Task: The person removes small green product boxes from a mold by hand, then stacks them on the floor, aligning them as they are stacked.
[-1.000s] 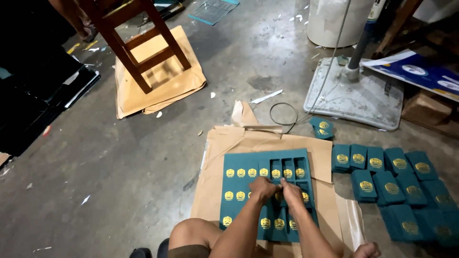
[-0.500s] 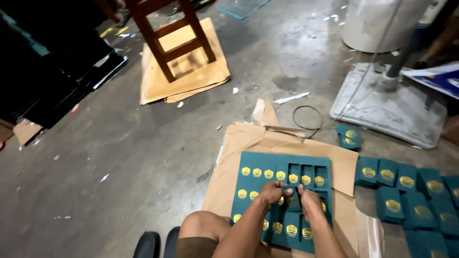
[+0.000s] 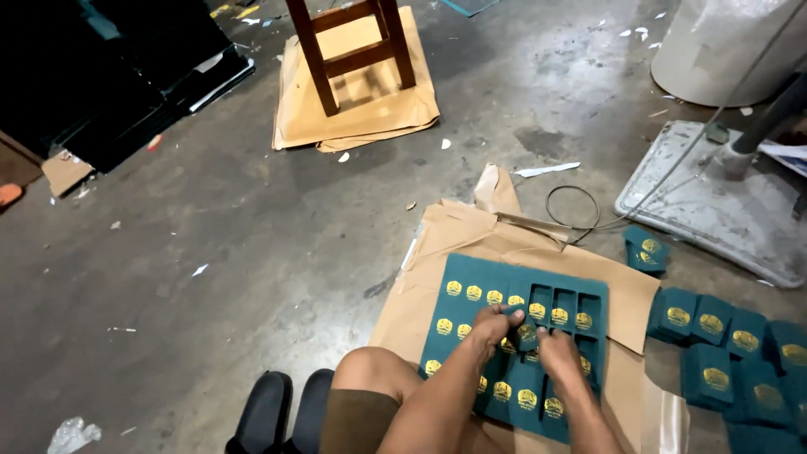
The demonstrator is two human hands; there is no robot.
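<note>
A teal sheet [image 3: 471, 276] of small pieces with gold round emblems lies on brown paper [image 3: 458, 235] on the concrete floor in front of me. My left hand [image 3: 490, 325] and my right hand [image 3: 557, 352] press side by side on the middle of the sheet, pinching one small teal piece [image 3: 526, 333] between their fingertips. Several slots [image 3: 563, 304] in the upper right of the sheet show as cut-out rectangles. Separated teal pieces [image 3: 710, 336] are stacked on the floor to the right. My knee [image 3: 370, 370] is below the sheet.
A wooden stool [image 3: 353, 50] stands on brown paper at the top. A fan's flat grey base [image 3: 714, 202] with a cable loop [image 3: 572, 206] sits right. Dark boards [image 3: 109, 92] lie at the top left. Black sandals [image 3: 282, 412] rest by my leg.
The view has shifted, so the sheet and stool sit further right and lower in frame. My hands stay together on the sheet's middle, working one small piece.
</note>
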